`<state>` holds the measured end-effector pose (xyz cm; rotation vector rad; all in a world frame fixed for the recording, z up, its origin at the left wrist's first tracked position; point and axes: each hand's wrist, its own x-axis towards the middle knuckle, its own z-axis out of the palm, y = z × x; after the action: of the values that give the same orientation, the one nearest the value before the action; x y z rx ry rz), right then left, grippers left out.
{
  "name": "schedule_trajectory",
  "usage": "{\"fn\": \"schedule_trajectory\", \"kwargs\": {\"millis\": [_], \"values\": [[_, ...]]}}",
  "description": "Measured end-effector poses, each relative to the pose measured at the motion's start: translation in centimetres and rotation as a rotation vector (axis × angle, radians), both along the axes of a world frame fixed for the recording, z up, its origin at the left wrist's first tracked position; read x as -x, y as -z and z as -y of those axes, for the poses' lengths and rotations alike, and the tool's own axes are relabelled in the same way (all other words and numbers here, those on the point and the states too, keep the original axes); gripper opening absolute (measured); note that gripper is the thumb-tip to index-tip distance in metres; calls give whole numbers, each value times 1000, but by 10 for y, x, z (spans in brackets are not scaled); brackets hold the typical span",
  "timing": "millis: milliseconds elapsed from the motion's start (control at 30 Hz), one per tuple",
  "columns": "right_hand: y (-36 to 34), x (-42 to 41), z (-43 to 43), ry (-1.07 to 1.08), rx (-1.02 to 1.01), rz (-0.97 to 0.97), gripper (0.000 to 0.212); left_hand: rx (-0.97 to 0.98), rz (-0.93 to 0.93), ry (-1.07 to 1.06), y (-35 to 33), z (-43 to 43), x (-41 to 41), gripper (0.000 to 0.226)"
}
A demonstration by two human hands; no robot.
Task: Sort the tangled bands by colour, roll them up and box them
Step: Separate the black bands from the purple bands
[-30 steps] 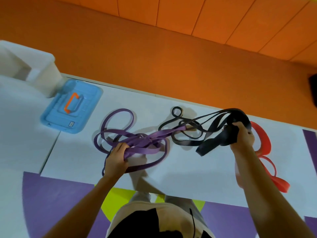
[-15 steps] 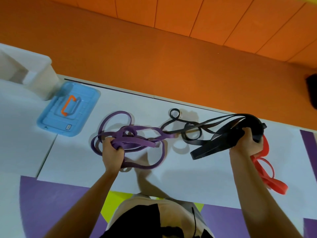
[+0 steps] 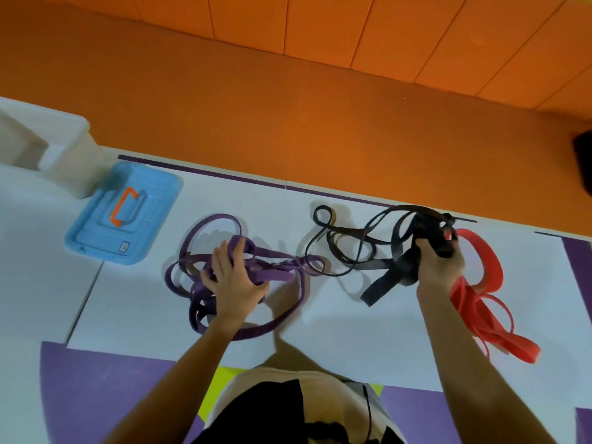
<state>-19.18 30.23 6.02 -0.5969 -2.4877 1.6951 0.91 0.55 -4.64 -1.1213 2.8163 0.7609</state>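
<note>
The left hand lies over the purple bands at the left of the white table. Its fingers are splayed across the tangle and closed into its strands, probably to pin it down as an anchor. The right hand is clenched round a bunch of the black bands and holds it just above the surface, likely to pull it clear of the purple. The two colours overlap at one spot between the hands, where a thin black loop crosses the purple end, so the sorting looks unfinished. The red bands lie apart at the right, partly behind the right wrist. At far left the white box stands open with its blue lid set beside it — ready for rolls, none made yet.
</note>
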Motion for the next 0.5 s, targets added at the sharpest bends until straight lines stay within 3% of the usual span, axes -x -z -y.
{"fn": "schedule_trajectory", "kwargs": {"millis": [167, 233, 400, 500], "values": [[36, 1, -10, -77, -158, 161, 20, -155, 251, 402, 1, -13, 26, 135], [51, -4, -16, -134, -202, 226, 21, -159, 284, 495, -1, -23, 42, 129], [77, -11, -35, -227, -251, 303, 23, -117, 109, 384, -7, -56, 112, 78], [87, -4, -51, -265, -275, 333, 23, -273, 119, 285, -7, -72, 157, 75]]}}
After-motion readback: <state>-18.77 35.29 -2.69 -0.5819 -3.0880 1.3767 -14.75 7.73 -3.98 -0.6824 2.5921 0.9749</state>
